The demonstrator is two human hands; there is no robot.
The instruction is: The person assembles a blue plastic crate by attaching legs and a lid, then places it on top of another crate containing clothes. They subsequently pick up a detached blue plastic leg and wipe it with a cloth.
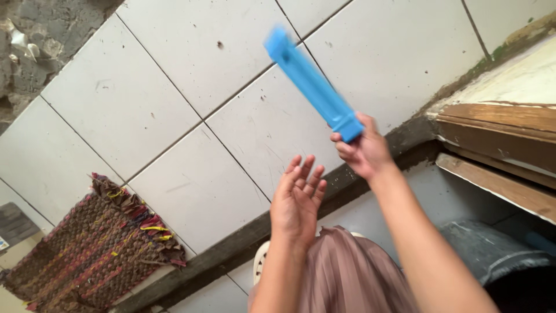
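Right grip [362, 152] around blue bar [313, 84]

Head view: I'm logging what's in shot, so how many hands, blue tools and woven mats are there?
Hands: 2, left hand open, right hand gripping
Blue plastic tool: 1
Woven mat: 1
Total: 4

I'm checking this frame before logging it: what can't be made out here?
All in the head view:
- Blue plastic piece: motion-blurred, so its far end and exact kind are unclear; its near end is covered by the right hand.
- Left hand: seen from the back, palm hidden.
- Woven mat: cut off by the lower-left edge.
- Dark container: cut off at the bottom right, partly behind the right arm.
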